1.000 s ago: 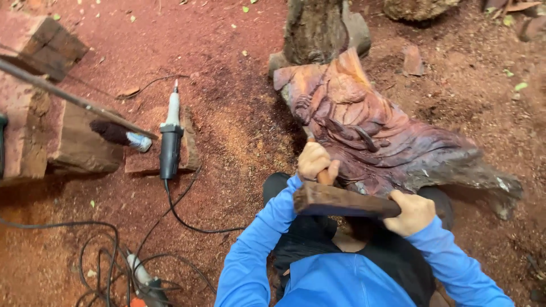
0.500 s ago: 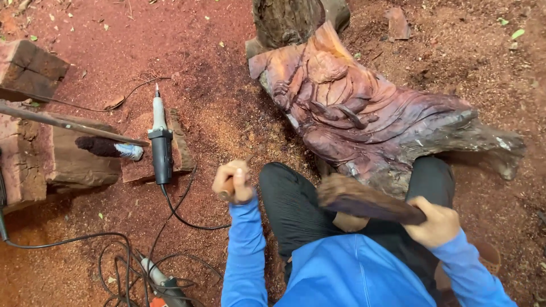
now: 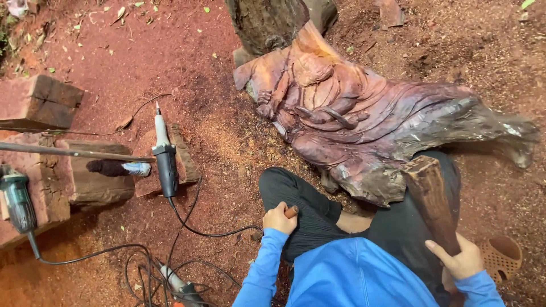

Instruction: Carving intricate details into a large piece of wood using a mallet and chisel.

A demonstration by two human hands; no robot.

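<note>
A large reddish carved wood piece (image 3: 364, 119) lies on the sawdust-covered ground in front of me. My right hand (image 3: 458, 258) grips a thick wooden mallet (image 3: 432, 199) that stands nearly upright over my knee, beside the carving's near edge. My left hand (image 3: 280, 218) rests by my left knee, fingers closed round a small tool with a brown wooden handle (image 3: 291, 211); its tip is hidden. My legs in dark trousers (image 3: 307, 204) are folded under the carving's near side.
A black corded rotary tool (image 3: 165, 159) lies on a wood block (image 3: 182, 156) to the left, with a brush (image 3: 116, 168) and a long metal rod (image 3: 68, 151) beside it. A green grinder (image 3: 17, 199) sits far left. Cables (image 3: 142, 256) coil on the ground. An orange sandal (image 3: 500, 256) lies at right.
My left hand left the carving and dropped down beside my left knee. My right hand swung the mallet from lying across my lap to nearly upright.
</note>
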